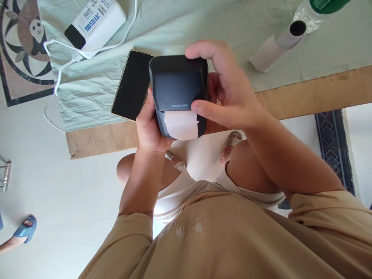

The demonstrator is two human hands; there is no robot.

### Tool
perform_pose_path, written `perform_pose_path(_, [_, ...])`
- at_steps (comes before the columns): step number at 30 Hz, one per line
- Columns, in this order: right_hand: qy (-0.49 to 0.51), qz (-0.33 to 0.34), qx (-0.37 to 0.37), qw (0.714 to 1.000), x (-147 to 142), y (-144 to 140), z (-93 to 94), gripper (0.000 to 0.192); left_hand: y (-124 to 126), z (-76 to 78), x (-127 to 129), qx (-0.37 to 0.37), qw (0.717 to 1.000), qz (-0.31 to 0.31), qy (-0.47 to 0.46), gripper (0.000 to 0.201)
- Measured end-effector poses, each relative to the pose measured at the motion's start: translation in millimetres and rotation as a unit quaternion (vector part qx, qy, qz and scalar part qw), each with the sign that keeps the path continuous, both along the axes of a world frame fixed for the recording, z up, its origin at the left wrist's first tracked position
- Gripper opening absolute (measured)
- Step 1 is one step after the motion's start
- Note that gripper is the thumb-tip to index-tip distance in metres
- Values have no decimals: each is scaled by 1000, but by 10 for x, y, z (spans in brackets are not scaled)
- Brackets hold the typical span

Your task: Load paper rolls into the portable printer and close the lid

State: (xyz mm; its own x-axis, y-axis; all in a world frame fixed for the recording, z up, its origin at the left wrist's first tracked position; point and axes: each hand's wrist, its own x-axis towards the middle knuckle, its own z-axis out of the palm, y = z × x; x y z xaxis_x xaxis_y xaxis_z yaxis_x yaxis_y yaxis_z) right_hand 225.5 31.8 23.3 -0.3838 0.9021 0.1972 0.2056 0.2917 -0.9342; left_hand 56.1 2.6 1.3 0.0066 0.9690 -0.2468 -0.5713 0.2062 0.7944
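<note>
I hold a small dark label printer in both hands, just above the table's near edge. My left hand grips its lower left side from beneath. My right hand wraps the right side, with fingers over the top and the thumb pressed beside the paper slot. A short strip of white paper sticks out of the slot toward me. A phone with a black screen lies on the table right beside the printer's left side.
The table carries a creased pale green cloth. On it lie a white power bank with a white cable, a white paper roll and a plastic bottle. Another person's foot in a blue slipper is on the floor at lower left.
</note>
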Motion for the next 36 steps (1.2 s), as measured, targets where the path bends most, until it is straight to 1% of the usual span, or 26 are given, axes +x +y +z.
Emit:
perform_pose_path(2, [-22, -2, 34, 999, 3, -2, 7, 66, 3, 1, -2, 2, 1000, 11, -16, 20])
perform_pose_path(4, [-34, 3, 53, 998, 9, -11, 17, 66, 9, 11, -3, -2, 999, 11, -30, 16])
perform_pose_path(6, [-44, 4, 59, 997, 17, -25, 32, 64, 14, 31, -4, -10, 1000, -1, -28, 20])
perform_pose_path(8, [-64, -9, 75, 995, 24, -38, 50, 60, 13, 56, -3, -8, 1000, -23, -18, 30])
perform_pose_path(11, [-99, -79, 143, 982, 28, -39, 69, 51, -5, 64, 4, 30, 999, -45, -3, 39])
perform_pose_path(13, [-73, -143, 196, 967, 23, -22, 70, 44, -23, 31, 10, 54, 997, -44, 13, 35])
perform_pose_path(14, [-45, -171, 210, 961, 20, -9, 69, 38, -31, 6, 11, 58, 997, -43, 23, 32])
perform_pose_path(15, [-13, -195, 212, 958, 18, 5, 69, 31, -37, -23, 8, 55, 997, -46, 34, 29])
perform_pose_path(17, [38, -238, 192, 951, 16, 26, 81, 16, -43, -76, -7, 39, 996, -65, 52, 26])
perform_pose_path(18, [35, -258, 181, 948, 16, 29, 97, 13, -42, -96, -17, 34, 995, -73, 58, 27])
perform_pose_path(19, [2, -275, 182, 944, 16, 24, 119, 13, -41, -110, -28, 32, 994, -81, 60, 29])
perform_pose_path(20, [-75, -277, 185, 940, 13, 10, 149, 15, -39, -117, -38, 33, 994, -88, 61, 30])
perform_pose_path(21, [-186, -263, 183, 929, 7, -14, 184, 17, -36, -119, -45, 38, 993, -95, 62, 31])
perform_pose_path(22, [-307, -232, 173, 907, -3, -46, 223, 18, -34, -117, -50, 45, 992, -101, 65, 31])
perform_pose_path(23, [-411, -193, 153, 878, -15, -84, 262, 20, -32, -113, -52, 55, 990, -107, 71, 31])
perform_pose_path(24, [-484, -157, 129, 851, -29, -124, 298, 21, -31, -108, -51, 66, 988, -112, 78, 31])
perform_pose_path(25, [-523, -132, 108, 835, -41, -161, 327, 22, -31, -103, -49, 78, 986, -119, 85, 31])
perform_pose_path(26, [-537, -117, 91, 831, -48, -193, 349, 23, -33, -98, -47, 88, 984, -126, 90, 31])
perform_pose_path(29, [-540, -82, 82, 833, -26, -231, 364, 28, -47, -79, -40, 104, 979, -152, 90, 31])
perform_pose_path(30, [-534, -70, 77, 839, -3, -226, 357, 31, -56, -69, -38, 103, 978, -159, 92, 30])
perform_pose_path(31, [-515, -64, 73, 852, 27, -216, 349, 33, -64, -56, -36, 99, 978, -160, 95, 28])
perform_pose_path(32, [-477, -61, 66, 874, 62, -203, 343, 36, -72, -43, -32, 92, 978, -157, 99, 27])
perform_pose_path(34, [-363, -63, 56, 928, 140, -172, 339, 39, -82, -22, -20, 75, 982, -139, 107, 27])
perform_pose_path(36, [-241, -54, 43, 968, 215, -127, 334, 42, -80, -18, -1, 64, 986, -108, 106, 26])
